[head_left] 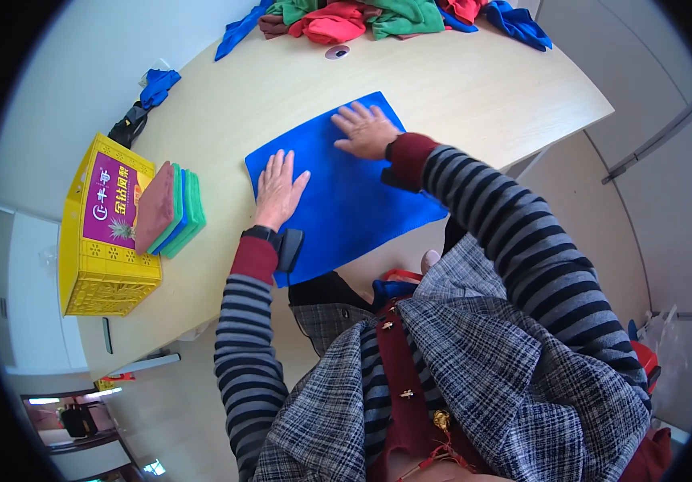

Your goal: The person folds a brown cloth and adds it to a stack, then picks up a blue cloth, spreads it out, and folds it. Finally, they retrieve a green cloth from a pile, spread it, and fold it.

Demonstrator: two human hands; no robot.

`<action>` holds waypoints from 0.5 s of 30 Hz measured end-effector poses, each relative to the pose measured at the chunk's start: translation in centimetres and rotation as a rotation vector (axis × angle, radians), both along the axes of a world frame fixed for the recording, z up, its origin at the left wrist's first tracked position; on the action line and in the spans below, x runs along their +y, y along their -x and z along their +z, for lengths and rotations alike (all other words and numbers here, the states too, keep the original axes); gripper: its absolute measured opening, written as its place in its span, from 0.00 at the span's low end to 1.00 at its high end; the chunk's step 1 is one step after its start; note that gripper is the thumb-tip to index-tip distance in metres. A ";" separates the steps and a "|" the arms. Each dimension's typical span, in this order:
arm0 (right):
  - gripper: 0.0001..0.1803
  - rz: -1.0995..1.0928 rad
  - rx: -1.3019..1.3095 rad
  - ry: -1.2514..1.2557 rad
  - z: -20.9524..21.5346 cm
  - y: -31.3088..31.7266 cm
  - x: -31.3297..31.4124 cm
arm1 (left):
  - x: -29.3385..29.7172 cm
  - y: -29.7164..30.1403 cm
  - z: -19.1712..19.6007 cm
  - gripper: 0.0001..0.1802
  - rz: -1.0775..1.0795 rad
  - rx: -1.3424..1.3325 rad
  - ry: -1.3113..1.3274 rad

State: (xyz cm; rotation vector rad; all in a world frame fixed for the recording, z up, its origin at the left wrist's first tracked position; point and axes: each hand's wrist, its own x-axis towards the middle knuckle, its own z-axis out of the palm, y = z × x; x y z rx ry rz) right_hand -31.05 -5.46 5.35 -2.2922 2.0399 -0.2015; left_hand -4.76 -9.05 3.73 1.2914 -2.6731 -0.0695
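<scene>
A blue cloth lies spread out on the pale wooden table, its near edge hanging over the table's front edge. My left hand rests flat on the cloth's left part, fingers stretched away from me. Toward the far right corner of the cloth, my right hand also lies flat with its fingers spread. Neither hand grips anything. Left of the cloth, a stack of folded cloths in brown, green and blue leans against a yellow box.
The yellow plastic box with a purple label stands at the table's left side. A heap of crumpled red, green and blue cloths lies at the far edge. Near the wall is another blue cloth. A round cable hole sits in the tabletop.
</scene>
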 end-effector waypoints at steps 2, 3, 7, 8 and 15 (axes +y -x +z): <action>0.38 0.024 0.005 0.050 -0.3 -2.8 -1.6 | -2.1 2.5 0.3 0.37 -0.009 -0.019 0.033; 0.37 0.046 0.010 0.084 -0.8 -3.1 -2.2 | -3.2 4.2 -0.2 0.37 -0.020 -0.039 0.049; 0.36 0.064 -0.026 0.084 -2.2 -4.5 -2.6 | -4.3 3.8 -2.1 0.35 0.106 -0.090 0.037; 0.35 0.044 -0.032 0.091 -2.3 -3.8 -2.9 | -4.5 3.8 -2.0 0.35 0.133 -0.094 0.051; 0.34 -0.107 -0.053 0.063 -2.1 2.7 -3.7 | -4.1 2.7 -1.4 0.34 0.281 0.049 0.044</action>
